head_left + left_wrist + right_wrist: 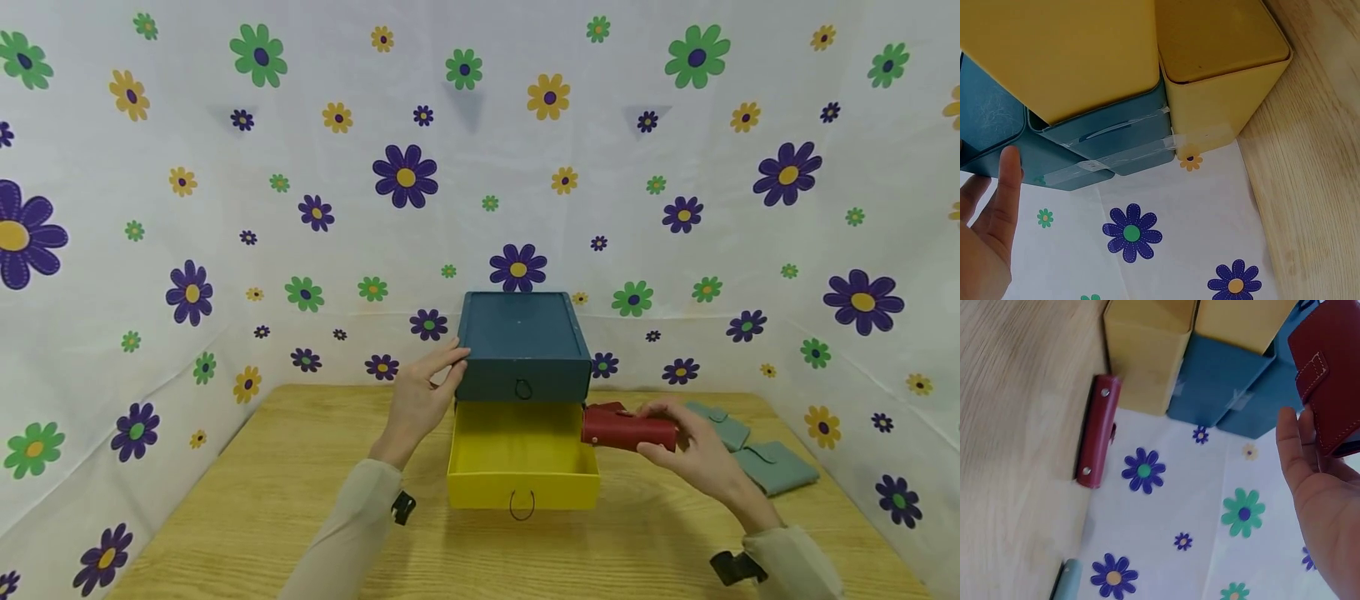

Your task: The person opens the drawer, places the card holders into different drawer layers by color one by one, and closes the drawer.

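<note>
Red wallet (628, 429) pinched in right hand (693, 454), left hand (417, 402) steadying teal box (522, 346)

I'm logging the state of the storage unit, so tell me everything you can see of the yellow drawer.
The yellow drawer is an open-topped rectangular tray, plain yellow inside and out, looking like painted board or card. A small dark ring pull hangs at the middle of its front panel. It is pulled well out from under the teal box, level on the wooden table, and nothing shows inside it. The red wallet in the right hand is just off its right rim; contact cannot be told.
</note>
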`<action>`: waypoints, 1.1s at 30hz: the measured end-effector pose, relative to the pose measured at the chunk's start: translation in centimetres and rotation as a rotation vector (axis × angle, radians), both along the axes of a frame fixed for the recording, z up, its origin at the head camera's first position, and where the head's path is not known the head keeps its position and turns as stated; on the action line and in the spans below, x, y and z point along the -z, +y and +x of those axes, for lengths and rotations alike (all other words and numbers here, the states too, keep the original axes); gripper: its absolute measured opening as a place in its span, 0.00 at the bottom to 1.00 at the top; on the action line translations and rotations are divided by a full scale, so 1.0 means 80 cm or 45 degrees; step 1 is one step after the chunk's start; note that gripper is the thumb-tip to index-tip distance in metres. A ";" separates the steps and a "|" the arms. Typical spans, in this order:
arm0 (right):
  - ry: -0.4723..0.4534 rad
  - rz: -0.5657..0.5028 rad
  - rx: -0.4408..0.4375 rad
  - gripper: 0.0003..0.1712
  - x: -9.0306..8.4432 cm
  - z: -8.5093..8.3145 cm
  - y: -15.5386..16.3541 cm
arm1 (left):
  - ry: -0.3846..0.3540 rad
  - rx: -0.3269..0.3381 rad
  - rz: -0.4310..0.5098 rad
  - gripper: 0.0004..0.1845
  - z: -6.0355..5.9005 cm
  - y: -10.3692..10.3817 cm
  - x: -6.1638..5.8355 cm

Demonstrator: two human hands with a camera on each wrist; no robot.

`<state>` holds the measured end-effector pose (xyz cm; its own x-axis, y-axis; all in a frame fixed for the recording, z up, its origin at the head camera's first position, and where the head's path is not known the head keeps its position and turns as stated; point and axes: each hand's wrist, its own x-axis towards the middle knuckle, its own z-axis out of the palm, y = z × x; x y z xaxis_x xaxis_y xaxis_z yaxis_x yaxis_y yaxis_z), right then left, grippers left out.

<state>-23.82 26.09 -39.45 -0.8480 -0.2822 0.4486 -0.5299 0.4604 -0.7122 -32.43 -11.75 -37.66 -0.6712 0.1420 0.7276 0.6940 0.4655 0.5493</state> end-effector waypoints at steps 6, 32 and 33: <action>-0.004 0.060 -0.022 0.18 -0.005 0.005 -0.018 | -0.003 -0.014 -0.009 0.14 0.000 0.000 0.000; 0.032 0.270 0.163 0.23 -0.013 0.027 -0.102 | -0.038 -0.010 -0.002 0.15 0.002 0.000 -0.005; 0.036 0.276 0.173 0.23 -0.014 0.028 -0.106 | -0.036 -0.012 -0.002 0.14 0.002 0.000 -0.005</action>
<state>-21.58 17.61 -38.35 -0.8729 -0.2585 0.4139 -0.4708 0.6693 -0.5748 -32.30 -11.78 -37.28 -0.6930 0.1367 0.7079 0.6736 0.4727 0.5682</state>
